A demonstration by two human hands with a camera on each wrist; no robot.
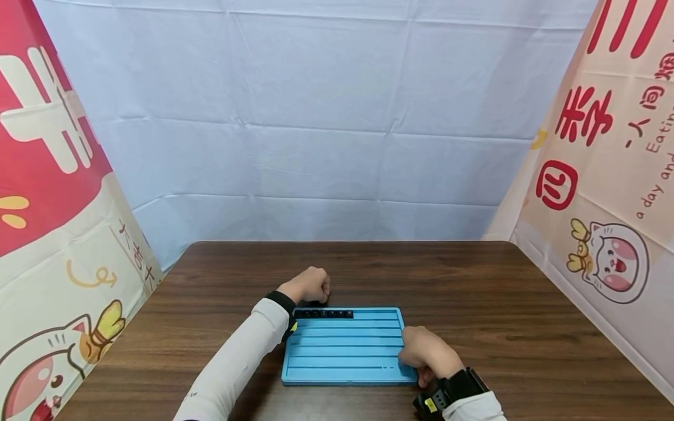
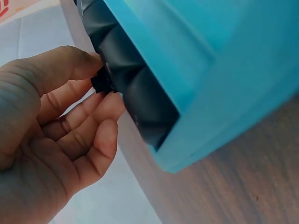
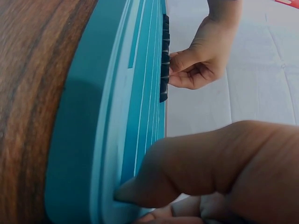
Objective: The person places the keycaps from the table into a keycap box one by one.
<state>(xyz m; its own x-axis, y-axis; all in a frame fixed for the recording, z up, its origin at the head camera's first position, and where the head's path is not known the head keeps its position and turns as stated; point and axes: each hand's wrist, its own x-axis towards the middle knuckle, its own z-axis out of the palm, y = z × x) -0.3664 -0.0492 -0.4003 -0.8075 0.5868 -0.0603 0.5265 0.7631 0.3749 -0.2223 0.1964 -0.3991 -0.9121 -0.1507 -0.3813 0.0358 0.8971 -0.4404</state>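
A light-blue tray (image 1: 344, 358) with long parallel grooves lies on the table. Black keycaps (image 1: 323, 314) stand side by side in its far groove, at the left end. Just beyond that row, my left hand (image 1: 310, 285) pinches a small black keycap (image 2: 102, 82) between thumb and fingertips, close against the keycaps in the tray; whether they touch I cannot tell. My right hand (image 1: 429, 354) grips the tray's right edge near the front corner. In the right wrist view a bent digit (image 3: 161, 172) presses on the rim, and the other fingers are partly hidden.
The brown wooden table (image 1: 526, 327) reaches out on all sides of the tray. A pale cloth (image 1: 316, 146) hangs behind its far edge, with printed cloths (image 1: 595, 193) at the sides.
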